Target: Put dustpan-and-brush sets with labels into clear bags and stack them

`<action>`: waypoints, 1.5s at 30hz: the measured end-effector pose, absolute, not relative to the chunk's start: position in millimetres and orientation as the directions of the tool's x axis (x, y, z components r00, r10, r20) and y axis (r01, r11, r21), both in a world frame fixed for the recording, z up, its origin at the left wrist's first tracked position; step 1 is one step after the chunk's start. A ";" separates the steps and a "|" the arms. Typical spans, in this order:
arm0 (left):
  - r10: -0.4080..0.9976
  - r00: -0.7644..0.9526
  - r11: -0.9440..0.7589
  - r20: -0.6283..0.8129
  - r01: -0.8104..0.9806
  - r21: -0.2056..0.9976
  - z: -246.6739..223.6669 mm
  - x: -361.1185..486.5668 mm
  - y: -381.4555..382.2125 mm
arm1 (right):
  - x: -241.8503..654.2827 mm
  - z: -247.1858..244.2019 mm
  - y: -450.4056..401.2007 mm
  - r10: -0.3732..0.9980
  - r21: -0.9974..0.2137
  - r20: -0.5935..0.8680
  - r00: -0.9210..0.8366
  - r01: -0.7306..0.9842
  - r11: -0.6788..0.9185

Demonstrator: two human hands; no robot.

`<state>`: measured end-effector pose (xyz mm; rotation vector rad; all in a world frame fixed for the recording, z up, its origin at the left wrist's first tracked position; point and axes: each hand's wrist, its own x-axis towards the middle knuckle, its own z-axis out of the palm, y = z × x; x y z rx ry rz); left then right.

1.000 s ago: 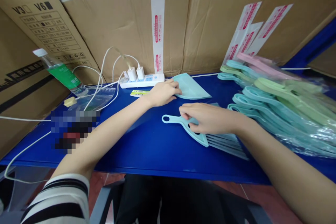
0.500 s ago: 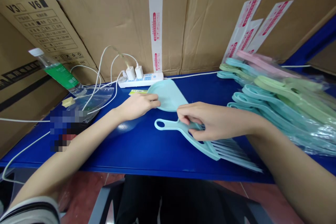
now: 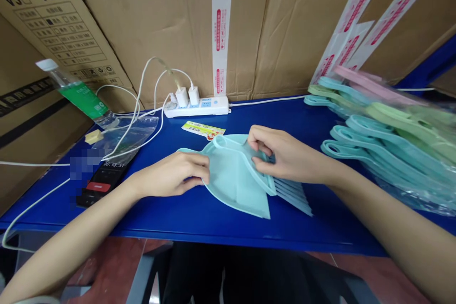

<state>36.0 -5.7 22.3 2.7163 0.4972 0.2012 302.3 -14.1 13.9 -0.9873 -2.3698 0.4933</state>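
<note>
A light blue dustpan (image 3: pixel 228 180) lies over the blue table, its handle pointing left and its wide edge toward the lower right. My left hand (image 3: pixel 174 173) pinches the dustpan's left rim near the handle. My right hand (image 3: pixel 281 154) grips a matching light blue brush (image 3: pixel 261 178) by its upper body, fingertips curled round it. The brush's looped handle overlaps the dustpan's upper part, and its pale bristles (image 3: pixel 294 194) stick out to the lower right past the pan. Part of the brush is hidden under my right hand.
On the right lie bagged brushes and dustpans (image 3: pixel 388 152) in several colours. A power strip (image 3: pixel 197 107) with chargers and a yellow-green label (image 3: pixel 203 129) are behind the dustpan. At left are a bottle (image 3: pixel 83 99), a phone (image 3: pixel 107 178) and white cables. Cardboard boxes (image 3: pixel 171 19) stand behind.
The dustpan has come nearer and turned, uncovering the label. The brush has moved up and left, so its handle now overlaps the pan. My left hand is lower.
</note>
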 end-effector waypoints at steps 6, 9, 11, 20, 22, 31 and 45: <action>0.393 0.906 -0.882 0.157 0.323 0.343 11.7 36.6 -19.4 | 288.4 -2.4 -11.2 0.736 -0.539 0.257 -0.626 0.540 0.647; 0.403 0.868 -0.907 0.290 0.336 0.253 15.2 31.3 -19.8 | 285.7 -6.8 -8.9 0.731 -0.547 0.184 -0.657 0.549 0.632; 0.489 0.784 -0.871 0.383 0.466 0.157 18.8 26.1 -14.8 | 285.7 -6.8 -8.7 0.736 -0.546 0.171 -0.655 0.559 0.624; 0.787 0.613 -0.616 0.074 0.773 0.152 -1.2 26.7 2.6 | 285.1 -3.6 -12.1 0.745 -0.551 0.187 -0.641 0.559 0.619; 0.791 0.602 -0.608 0.109 0.750 0.263 -4.5 28.6 2.5 | 284.1 -4.5 -12.5 0.740 -0.560 0.188 -0.646 0.549 0.621; 0.809 0.568 -0.528 0.150 0.591 0.610 -6.1 34.4 2.5 | 281.6 -6.9 -17.9 0.765 -0.567 0.249 -0.595 0.551 0.613; 0.802 0.592 -0.253 -0.071 0.446 0.859 -5.6 40.0 3.2 | 274.2 -16.3 -21.1 0.682 -0.482 0.407 -0.608 0.491 0.726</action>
